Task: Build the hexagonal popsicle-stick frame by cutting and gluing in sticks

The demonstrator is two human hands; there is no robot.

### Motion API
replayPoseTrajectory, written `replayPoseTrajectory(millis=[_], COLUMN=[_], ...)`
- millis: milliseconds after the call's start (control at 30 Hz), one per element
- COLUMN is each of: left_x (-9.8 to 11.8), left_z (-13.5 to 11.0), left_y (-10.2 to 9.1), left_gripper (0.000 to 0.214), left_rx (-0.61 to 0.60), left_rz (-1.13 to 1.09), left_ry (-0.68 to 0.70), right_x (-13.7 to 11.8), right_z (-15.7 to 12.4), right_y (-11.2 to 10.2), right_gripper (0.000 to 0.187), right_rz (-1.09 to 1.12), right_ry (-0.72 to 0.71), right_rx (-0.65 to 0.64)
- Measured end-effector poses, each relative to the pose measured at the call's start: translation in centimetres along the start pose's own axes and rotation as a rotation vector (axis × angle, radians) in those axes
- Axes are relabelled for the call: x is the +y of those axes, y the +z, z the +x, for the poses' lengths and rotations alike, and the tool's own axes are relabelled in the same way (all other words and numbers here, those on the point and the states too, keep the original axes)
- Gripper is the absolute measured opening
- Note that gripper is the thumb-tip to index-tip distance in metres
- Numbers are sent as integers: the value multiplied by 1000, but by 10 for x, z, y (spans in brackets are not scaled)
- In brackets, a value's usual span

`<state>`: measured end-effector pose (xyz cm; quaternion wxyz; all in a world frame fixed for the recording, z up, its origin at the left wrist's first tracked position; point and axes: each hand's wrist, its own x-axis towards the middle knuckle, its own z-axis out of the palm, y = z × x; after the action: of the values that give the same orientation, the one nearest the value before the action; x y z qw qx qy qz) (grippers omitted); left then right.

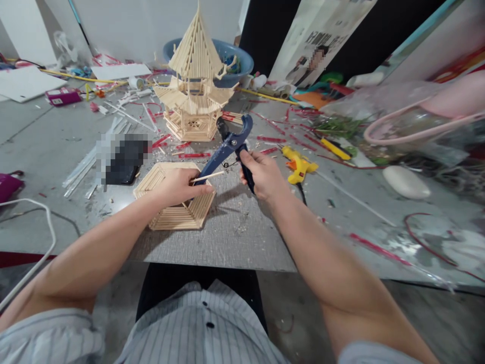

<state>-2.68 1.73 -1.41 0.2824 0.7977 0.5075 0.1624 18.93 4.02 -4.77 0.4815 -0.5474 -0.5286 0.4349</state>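
Note:
My left hand point(181, 186) pinches a thin wooden stick point(208, 176) that points right, over a flat hexagonal frame of wooden sticks point(178, 215) lying on a grey mat point(235, 232). My right hand point(261, 174) is wrapped round the black handle of blue cutting pliers point(229, 144), whose jaws point up and away at the far end. The stick's tip lies against the blue handle. Behind the pliers stands a tall pagoda model of wooden sticks point(195, 81).
A yellow glue gun point(299, 164) lies right of my right hand. A dark phone point(123, 162) sits to the left among clear sticks. Red strips litter the floor. A blue basin point(231, 58) is behind the pagoda, a white cable point(41, 242) at left, a plastic bag point(409, 126) at right.

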Motion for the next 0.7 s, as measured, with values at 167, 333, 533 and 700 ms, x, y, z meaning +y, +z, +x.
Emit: replayPoseTrajectory(millis=[167,333,533,700], left_x=[-2,1,-10,-12], left_z=[0,-2,1,-1], left_y=[2,0,0,1], left_gripper=[32,29,25,27], left_rx=[54,96,159,94], left_rz=[-183,-271,-560,-665], left_ry=[-25,-93,-51,8], right_x=[-1,4,3,-13], right_z=[-4,-4,1,-6], right_y=[2,-5,-8,-6], right_gripper=[57,55,39,57], right_rz=[-93,-554,-117,102], right_ry=[-78,-264,-167,-42], right_rx=[17,149,236,-192])
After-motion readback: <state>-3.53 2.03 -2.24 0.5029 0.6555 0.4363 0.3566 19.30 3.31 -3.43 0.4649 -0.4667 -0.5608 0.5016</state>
